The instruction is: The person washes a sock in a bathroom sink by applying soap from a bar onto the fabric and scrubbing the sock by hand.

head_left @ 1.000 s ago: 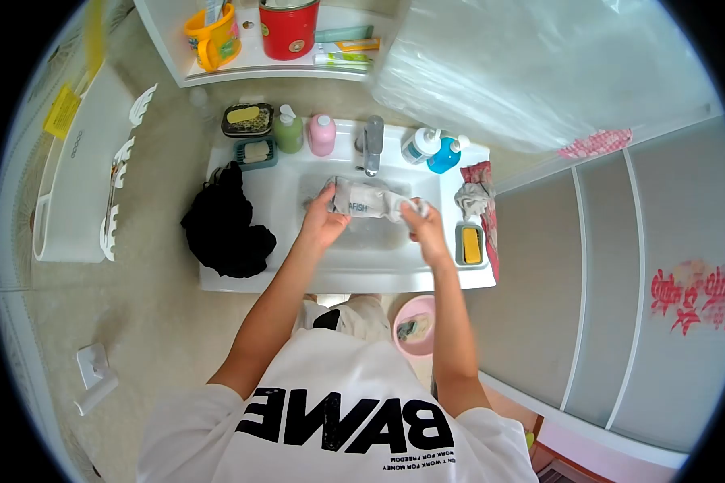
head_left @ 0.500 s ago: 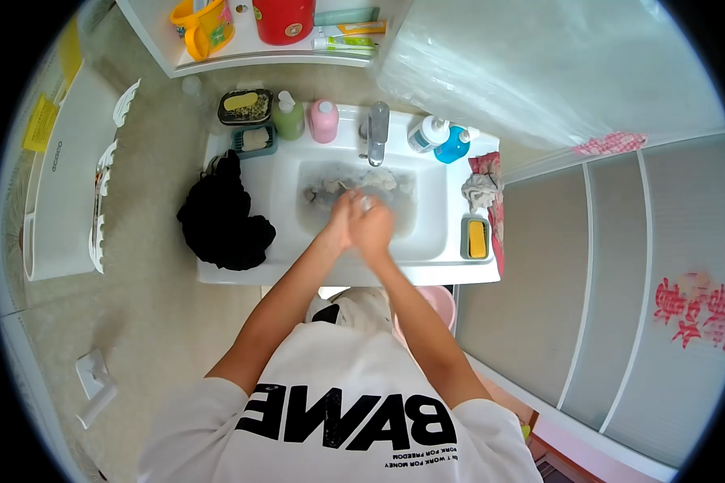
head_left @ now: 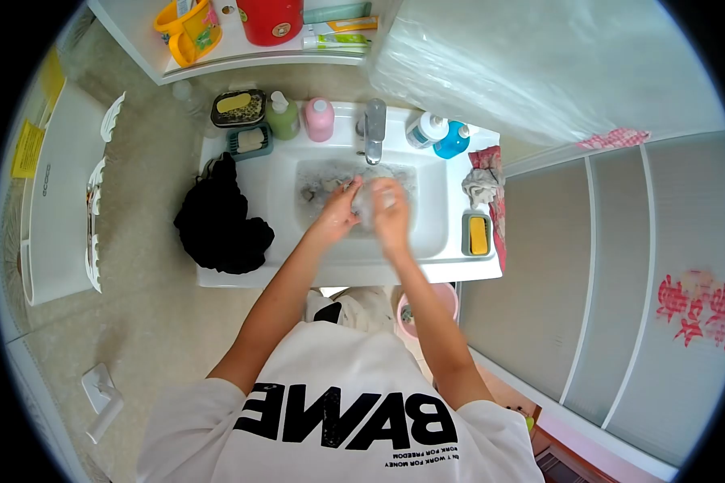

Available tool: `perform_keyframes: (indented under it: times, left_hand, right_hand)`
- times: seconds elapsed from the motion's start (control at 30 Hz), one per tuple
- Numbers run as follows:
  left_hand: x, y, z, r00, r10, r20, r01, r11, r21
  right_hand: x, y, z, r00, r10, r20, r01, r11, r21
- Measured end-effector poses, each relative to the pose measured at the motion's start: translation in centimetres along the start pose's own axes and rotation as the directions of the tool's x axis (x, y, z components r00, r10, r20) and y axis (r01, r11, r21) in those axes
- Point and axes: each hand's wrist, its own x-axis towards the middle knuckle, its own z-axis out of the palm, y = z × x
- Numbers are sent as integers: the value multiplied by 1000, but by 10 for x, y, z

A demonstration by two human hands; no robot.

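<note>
A white sink basin (head_left: 433,201) holds cloudy, sudsy water with wet greyish cloth (head_left: 318,190) in it. Over the water, my left hand (head_left: 340,211) is closed at one side of a wet whitish cloth (head_left: 366,206). On the cloth's other side, my right hand (head_left: 390,216) grips it, smeared by motion. What kind of cloth this is cannot be made out. The grey faucet (head_left: 373,133) stands just beyond my hands.
A black garment (head_left: 224,221) is heaped on the left counter. Soap dishes (head_left: 238,108), a green pump bottle (head_left: 282,118), a pink bottle (head_left: 320,121), and blue bottle (head_left: 453,142) line the back. Yellow soap (head_left: 478,235) sits right. Below is a pink bucket (head_left: 451,299).
My hands were pressed together over the basin; now they are apart, with the whitish cloth showing between them. My right hand has moved a little to the right.
</note>
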Motion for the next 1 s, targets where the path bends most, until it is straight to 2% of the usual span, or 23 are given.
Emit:
perform_keyframes:
  times: [0.03, 0.07, 0.1, 0.13, 0.17, 0.2, 0.23, 0.27, 0.3, 0.33, 0.37, 0.43, 0.53, 0.57, 0.6, 0.63, 0.67, 0.7, 0.73, 0.83, 0.9, 0.97, 1.0]
  left_hand:
    - [8, -14, -11, 998, 60, -5, -60, 996, -66]
    - [21, -27, -26, 976, 9, 219, 24, 989, -144]
    - [27, -28, -30, 900, -23, 435, 122, 972, -202]
    - [30, -32, -34, 896, -72, 439, 165, 970, -177]
    - [33, -36, -37, 889, -121, 442, 208, 966, -153]
    - [19, -24, -11, 957, -180, 227, 199, 978, -65]
    - [10, -17, 2, 977, -213, -6, 213, 977, 26]
    - [12, -17, -2, 973, -216, 79, 219, 975, -40]
    - [17, -19, -9, 965, -206, 165, 226, 968, -112]
    - [14, -22, -13, 951, -195, 241, 243, 952, -188]
    - [9, -30, -14, 975, -166, 146, 193, 962, -191]
    - [3, -31, 6, 995, -91, -32, 85, 982, -169]
    - [-7, -8, 33, 975, -154, -161, 152, 988, -26]
    - [6, -18, 14, 988, -97, 118, 113, 985, -134]
    - [25, -38, -23, 927, -2, 376, 103, 963, -250]
    - [23, -40, -26, 933, -6, 360, 111, 956, -272]
    - [20, -42, -28, 939, -9, 343, 117, 948, -295]
    - [2, -24, 11, 991, -119, 63, 131, 965, -228]
    - [-8, -15, 34, 953, -201, -227, 166, 972, -167]
    - [11, -24, 7, 975, -195, -109, 213, 960, 182]
    - [19, -33, -9, 988, -142, 63, 144, 989, -26]
    - [18, -42, -18, 985, -160, 62, 165, 982, -92]
    - [9, -24, 3, 979, -204, -7, 204, 978, -45]
  right_hand:
    - [-16, -19, 16, 959, -282, 20, 283, 954, -101]
    - [-18, -21, 17, 949, -307, 65, 313, 914, -259]
    - [-19, -22, 17, 939, -325, 114, 342, 846, -408]
    - [-19, -22, 18, 928, -332, 168, 369, 755, -543]
    - [-8, -17, 15, 983, -172, 65, 181, 835, -520]
    - [13, -9, 10, 1000, -4, -27, -9, 880, -476]
    - [23, -11, 8, 978, 173, -112, -204, 889, -410]
    - [13, -14, 15, 996, -30, -80, -8, 899, -437]
    - [-7, -30, 25, 971, -236, -34, 194, 866, -461]
    - [-13, -28, 27, 961, -277, -16, 236, 845, -480]
    - [-19, -27, 28, 948, -318, 3, 277, 821, -499]
    - [7, -5, 22, 991, -125, -49, 79, 840, -536]
    - [18, -22, 13, 993, 30, -111, -88, 815, -573]
    - [12, -14, 17, 998, -54, -34, 25, 813, -582]
    - [-4, 3, 25, 990, -134, 48, 137, 802, -582]
    - [-15, 13, 30, 969, -208, 132, 246, 784, -570]
    - [-9, 15, 28, 983, -173, 60, 175, 786, -593]
    - [6, 18, 21, 990, -143, -16, 103, 785, -611]
    - [15, 19, 16, 989, -112, -95, 28, 780, -625]
    - [15, -13, 11, 978, -16, -206, -88, 871, -483]
    - [-8, -11, 26, 991, -85, -103, 43, 934, -356]
    - [-16, -4, 28, 991, -103, -86, 64, 928, -367]
    - [2, 0, 20, 987, -101, -125, 35, 895, -445]
